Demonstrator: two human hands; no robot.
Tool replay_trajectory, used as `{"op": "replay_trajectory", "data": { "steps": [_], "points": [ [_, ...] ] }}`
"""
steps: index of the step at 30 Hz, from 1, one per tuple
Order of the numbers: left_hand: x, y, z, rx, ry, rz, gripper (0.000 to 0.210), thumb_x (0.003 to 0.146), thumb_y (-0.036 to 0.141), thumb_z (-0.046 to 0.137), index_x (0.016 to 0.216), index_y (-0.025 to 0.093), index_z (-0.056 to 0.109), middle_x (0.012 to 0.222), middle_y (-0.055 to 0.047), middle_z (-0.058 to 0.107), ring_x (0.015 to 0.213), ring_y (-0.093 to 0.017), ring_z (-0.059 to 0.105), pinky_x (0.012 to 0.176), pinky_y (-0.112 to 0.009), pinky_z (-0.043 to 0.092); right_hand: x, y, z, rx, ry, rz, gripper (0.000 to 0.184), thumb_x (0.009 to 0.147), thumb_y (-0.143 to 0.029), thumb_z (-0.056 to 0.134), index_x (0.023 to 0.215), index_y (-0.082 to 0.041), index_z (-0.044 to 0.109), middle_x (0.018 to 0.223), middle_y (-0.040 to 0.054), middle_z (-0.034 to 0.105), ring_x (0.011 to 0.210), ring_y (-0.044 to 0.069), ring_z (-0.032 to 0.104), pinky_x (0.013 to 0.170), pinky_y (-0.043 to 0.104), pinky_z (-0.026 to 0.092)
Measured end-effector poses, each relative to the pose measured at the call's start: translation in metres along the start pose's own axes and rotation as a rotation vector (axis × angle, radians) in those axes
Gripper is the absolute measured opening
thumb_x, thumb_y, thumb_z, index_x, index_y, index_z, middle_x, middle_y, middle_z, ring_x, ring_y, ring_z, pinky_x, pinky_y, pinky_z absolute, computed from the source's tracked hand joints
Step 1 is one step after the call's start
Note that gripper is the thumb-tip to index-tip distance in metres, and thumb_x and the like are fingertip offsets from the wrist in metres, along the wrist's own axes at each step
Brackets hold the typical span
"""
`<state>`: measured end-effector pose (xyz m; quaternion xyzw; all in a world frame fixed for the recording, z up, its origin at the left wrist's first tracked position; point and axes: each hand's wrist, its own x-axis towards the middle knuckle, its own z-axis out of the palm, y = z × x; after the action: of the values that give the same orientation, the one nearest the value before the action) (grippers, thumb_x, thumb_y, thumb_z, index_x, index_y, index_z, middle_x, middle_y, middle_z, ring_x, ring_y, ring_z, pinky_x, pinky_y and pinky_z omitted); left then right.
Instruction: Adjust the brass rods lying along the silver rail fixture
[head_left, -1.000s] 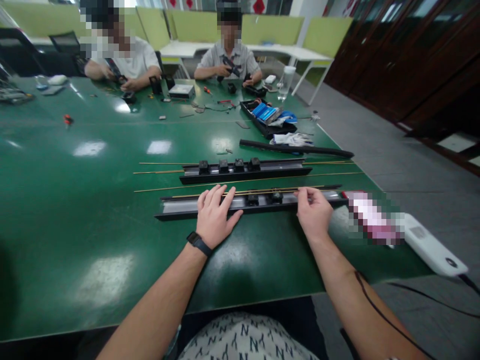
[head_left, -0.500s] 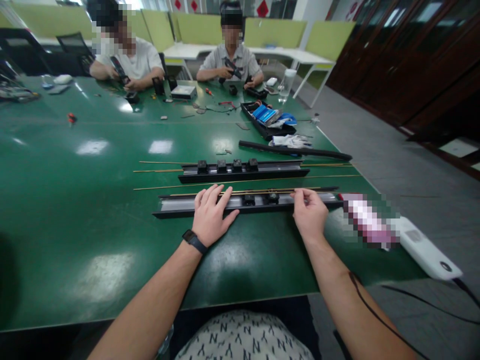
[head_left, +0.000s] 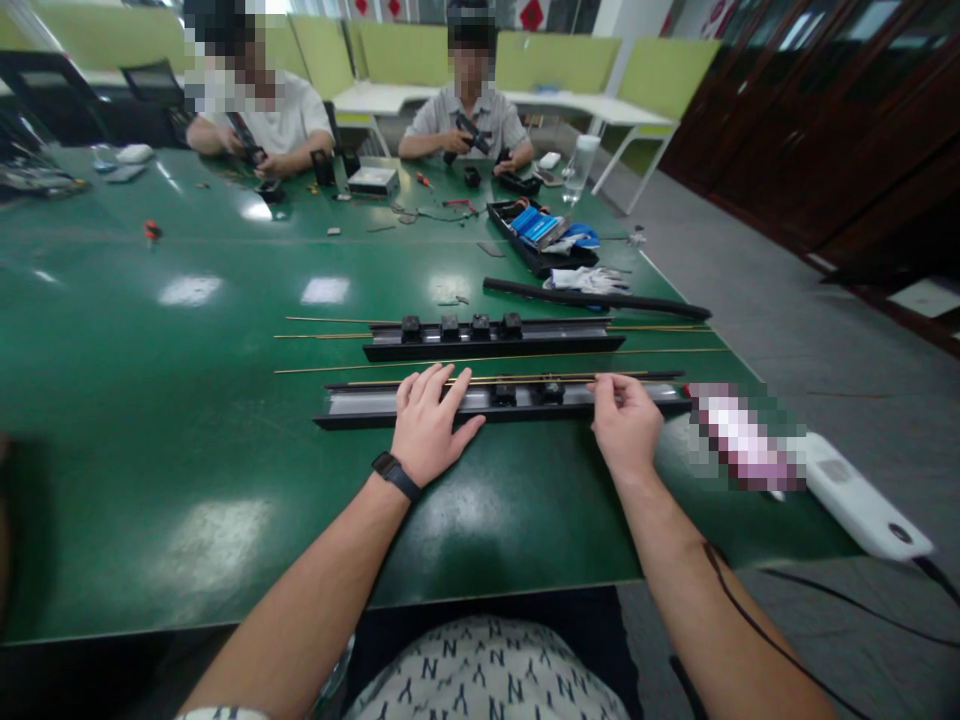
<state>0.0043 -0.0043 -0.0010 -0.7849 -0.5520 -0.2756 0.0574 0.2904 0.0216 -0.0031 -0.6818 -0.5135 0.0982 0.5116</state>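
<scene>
In front of me lies a long black channel (head_left: 360, 403) with a silvery inside. My left hand (head_left: 431, 425) rests over its left half, palm down with fingers spread, and hides part of it. Farther right, the thumb and fingers of my right hand (head_left: 628, 425) pinch a thin brass-coloured rod (head_left: 525, 380) that runs lengthwise along the channel. Between my hands, two small black blocks (head_left: 553, 392) sit inside the channel. Behind it is a second black channel (head_left: 495, 351) holding several similar blocks (head_left: 450, 328), with thin rods sticking out at both ends.
Another thin rod (head_left: 315, 370) lies between the channels. Beyond are a black strip (head_left: 600, 298), white gloves (head_left: 589, 281) and a black tray (head_left: 517, 245) with blue items. A white device (head_left: 862, 500) stands at the right edge. Two people handle dark parts across the table (head_left: 187, 400).
The view has shifted slightly. Against the near channel, both my hands stay in about the same place, and my right hand still pinches the rod.
</scene>
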Motion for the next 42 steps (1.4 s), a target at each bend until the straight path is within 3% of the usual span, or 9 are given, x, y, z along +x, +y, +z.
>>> {"op": "replay_trajectory", "data": {
  "steps": [18,25,42],
  "points": [
    [0.0,-0.001,-0.001,-0.008,-0.008,0.002,0.063,0.097,0.052,0.058,0.152,0.023,0.051,0.153,-0.015,0.055,0.148,-0.032,0.043,0.125,-0.051,0.023,0.0,0.001,0.002,-0.001,0.019,-0.028,0.036,0.098,-0.05,0.054,0.103,-0.019,0.073,0.091,0.0082,0.079,0.08,0.023,0.074,0.078,0.036,0.057],
    [0.0,-0.002,0.0,-0.031,-0.027,-0.008,0.065,0.096,0.054,0.057,0.152,0.022,0.051,0.154,-0.014,0.053,0.149,-0.033,0.04,0.125,-0.051,0.02,0.003,0.008,0.007,0.003,0.032,-0.089,0.03,0.1,-0.044,0.053,0.098,-0.02,0.069,0.09,0.0069,0.077,0.083,0.021,0.073,0.079,0.033,0.056],
    [0.001,-0.005,0.005,-0.003,0.01,0.003,0.067,0.095,0.057,0.057,0.152,0.022,0.051,0.152,-0.014,0.054,0.147,-0.032,0.041,0.125,-0.05,0.019,0.009,0.018,0.013,0.048,0.022,-0.25,0.032,0.106,-0.038,0.043,0.096,-0.018,0.066,0.092,0.0086,0.074,0.089,0.021,0.072,0.087,0.037,0.056]
  ]
}}
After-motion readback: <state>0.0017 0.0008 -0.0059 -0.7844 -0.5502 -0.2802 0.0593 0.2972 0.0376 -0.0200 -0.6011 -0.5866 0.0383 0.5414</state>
